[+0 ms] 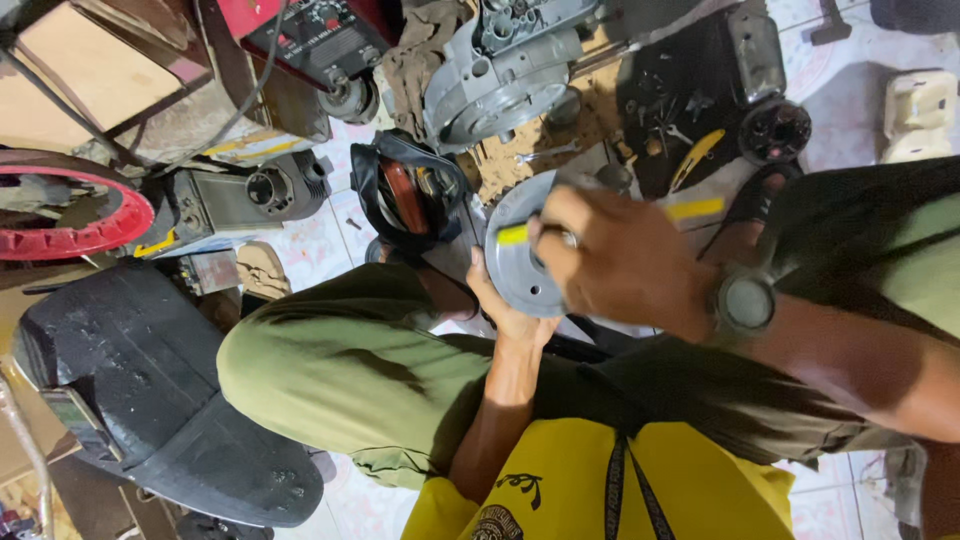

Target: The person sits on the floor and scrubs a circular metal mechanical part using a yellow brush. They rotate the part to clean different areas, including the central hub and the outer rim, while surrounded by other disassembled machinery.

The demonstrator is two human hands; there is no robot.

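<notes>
At the far left a red-rimmed wheel [70, 215] lies near a black motorcycle seat [150, 390], and beside them a small grey engine block [235, 200] sits on the tiled floor [310, 245]. Further right, above the person's olive-clad knee [340, 360], a black rounded housing with a red inner part [408, 190] rests on the floor, with a large grey engine casing [515, 70] behind it. The work in hand is on the round grey metal disc [520, 260], held up just in front of the knees: the left hand [505, 315] cups it from beneath, fingers closed on its lower rim, while the right hand [620, 260], with a watch [745, 303] at its wrist, lies over the face of the disc, gripping a yellow-handled tool [690, 210] whose tip is at or near the disc's middle. The right hand is blurred, so the exact contact cannot be told. By my judgement this is the working-over stage, turning or prying something at the hub. The next move calls for the left hand to brace the disc firmly and for the tool to sit square so it does not slip. Scattered loose tools [680, 130] lie on a dark mat at the right.
</notes>
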